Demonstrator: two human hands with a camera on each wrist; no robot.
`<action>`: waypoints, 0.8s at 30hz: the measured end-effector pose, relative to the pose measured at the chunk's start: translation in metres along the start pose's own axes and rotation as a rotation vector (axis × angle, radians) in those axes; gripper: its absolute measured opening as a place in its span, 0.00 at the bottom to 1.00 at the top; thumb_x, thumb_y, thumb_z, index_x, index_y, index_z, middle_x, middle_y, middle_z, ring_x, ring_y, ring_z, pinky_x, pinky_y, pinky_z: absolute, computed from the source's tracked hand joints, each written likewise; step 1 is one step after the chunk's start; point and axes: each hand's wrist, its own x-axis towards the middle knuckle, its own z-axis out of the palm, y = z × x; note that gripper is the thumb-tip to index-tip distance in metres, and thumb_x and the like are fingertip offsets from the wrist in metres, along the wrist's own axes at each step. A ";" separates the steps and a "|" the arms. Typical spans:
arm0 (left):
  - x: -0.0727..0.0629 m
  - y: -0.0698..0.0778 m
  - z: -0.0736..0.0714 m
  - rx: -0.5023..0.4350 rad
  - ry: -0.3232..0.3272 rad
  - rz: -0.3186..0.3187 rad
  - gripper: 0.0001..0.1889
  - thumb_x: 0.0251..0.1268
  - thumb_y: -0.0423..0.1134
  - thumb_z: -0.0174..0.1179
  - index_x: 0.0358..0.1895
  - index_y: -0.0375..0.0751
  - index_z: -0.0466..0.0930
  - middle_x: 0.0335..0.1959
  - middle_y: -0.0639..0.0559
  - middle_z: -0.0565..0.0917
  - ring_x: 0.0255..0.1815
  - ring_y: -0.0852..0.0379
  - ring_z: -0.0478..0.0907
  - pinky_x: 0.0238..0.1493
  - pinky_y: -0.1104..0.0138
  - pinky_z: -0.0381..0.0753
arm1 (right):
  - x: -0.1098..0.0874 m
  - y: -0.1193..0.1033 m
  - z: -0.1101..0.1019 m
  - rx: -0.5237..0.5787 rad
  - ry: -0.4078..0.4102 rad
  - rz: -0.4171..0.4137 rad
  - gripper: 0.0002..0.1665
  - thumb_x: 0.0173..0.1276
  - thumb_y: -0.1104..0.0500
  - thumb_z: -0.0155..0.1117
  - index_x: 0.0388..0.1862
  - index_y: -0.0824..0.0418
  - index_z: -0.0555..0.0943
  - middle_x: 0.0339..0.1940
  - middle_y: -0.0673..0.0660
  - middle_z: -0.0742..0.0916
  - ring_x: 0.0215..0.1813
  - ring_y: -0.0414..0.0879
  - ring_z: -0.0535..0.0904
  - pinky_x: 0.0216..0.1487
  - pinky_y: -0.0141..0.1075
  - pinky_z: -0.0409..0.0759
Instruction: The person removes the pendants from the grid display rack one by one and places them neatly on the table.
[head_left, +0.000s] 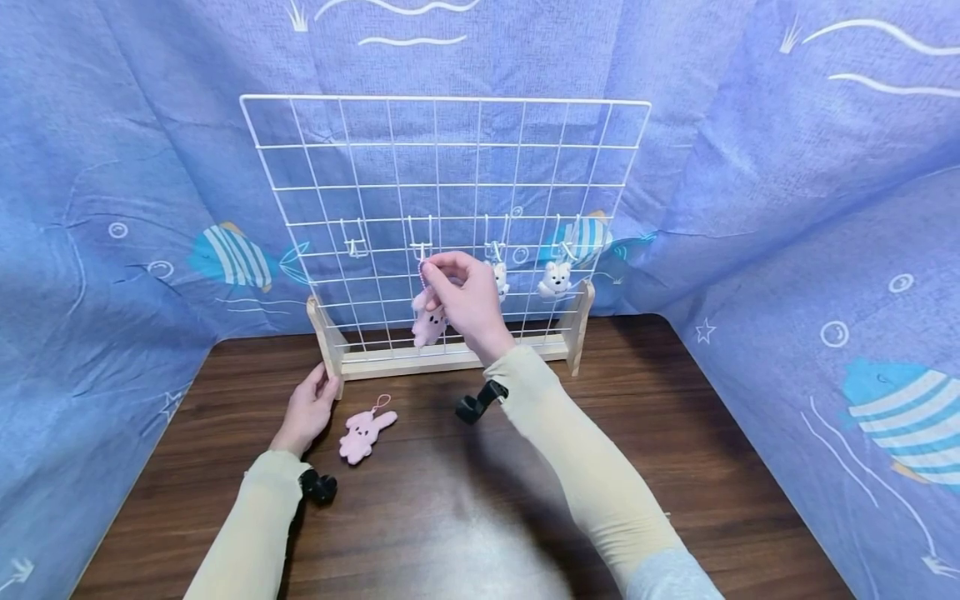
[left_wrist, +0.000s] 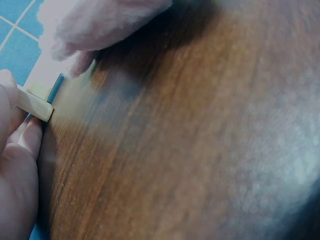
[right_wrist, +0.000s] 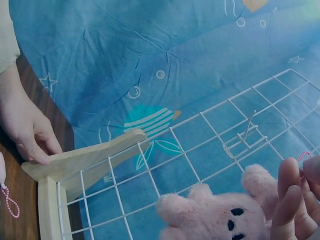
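My right hand (head_left: 471,302) pinches the pink beaded loop (right_wrist: 304,156) of a pink plush rabbit keychain (head_left: 430,323) between thumb and fingertips. The loop is right at a white hook (head_left: 422,250) on the wire grid rack (head_left: 446,185), and the rabbit hangs below the fingers. At the rack's left end, my left hand (head_left: 309,410) grips the wooden foot (right_wrist: 85,160), thumb on one side and fingers on the other. A second pink plush rabbit (head_left: 360,436) lies on the table beside that hand, its loop pointing toward the rack.
Two white plush bear keychains hang on the right-hand hooks; one bear (head_left: 556,280) shows fully, the other (head_left: 500,280) is partly behind my right hand. The leftmost hook (head_left: 356,247) bears nothing. A blue fish-print curtain (head_left: 750,192) surrounds the dark wooden table (head_left: 420,517).
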 end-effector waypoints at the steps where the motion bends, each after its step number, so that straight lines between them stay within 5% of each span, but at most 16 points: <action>1: 0.000 0.000 0.000 -0.001 0.000 -0.002 0.29 0.88 0.39 0.44 0.84 0.34 0.54 0.79 0.31 0.65 0.78 0.40 0.66 0.75 0.63 0.69 | -0.001 -0.001 0.000 -0.003 -0.002 0.003 0.07 0.75 0.66 0.68 0.48 0.70 0.85 0.42 0.68 0.89 0.24 0.41 0.82 0.27 0.31 0.86; 11: 0.000 0.000 -0.001 -0.015 -0.008 -0.009 0.29 0.88 0.38 0.45 0.84 0.34 0.54 0.80 0.31 0.64 0.79 0.41 0.65 0.75 0.67 0.67 | -0.012 -0.002 -0.007 -0.127 -0.059 -0.005 0.08 0.76 0.61 0.68 0.48 0.65 0.86 0.47 0.68 0.89 0.23 0.42 0.82 0.25 0.34 0.84; 17: 0.001 0.001 -0.001 -0.008 -0.008 -0.003 0.29 0.88 0.38 0.44 0.84 0.34 0.54 0.80 0.31 0.64 0.78 0.41 0.65 0.75 0.67 0.68 | -0.023 0.001 -0.012 -0.204 -0.073 -0.030 0.07 0.76 0.60 0.68 0.46 0.63 0.88 0.42 0.58 0.90 0.23 0.45 0.83 0.24 0.34 0.83; 24: 0.001 -0.002 0.000 -0.008 -0.001 0.009 0.29 0.88 0.39 0.45 0.84 0.35 0.55 0.79 0.31 0.66 0.77 0.41 0.67 0.71 0.73 0.70 | -0.038 0.014 -0.016 -0.215 -0.102 -0.014 0.07 0.76 0.61 0.68 0.45 0.65 0.88 0.41 0.63 0.90 0.21 0.44 0.82 0.25 0.34 0.83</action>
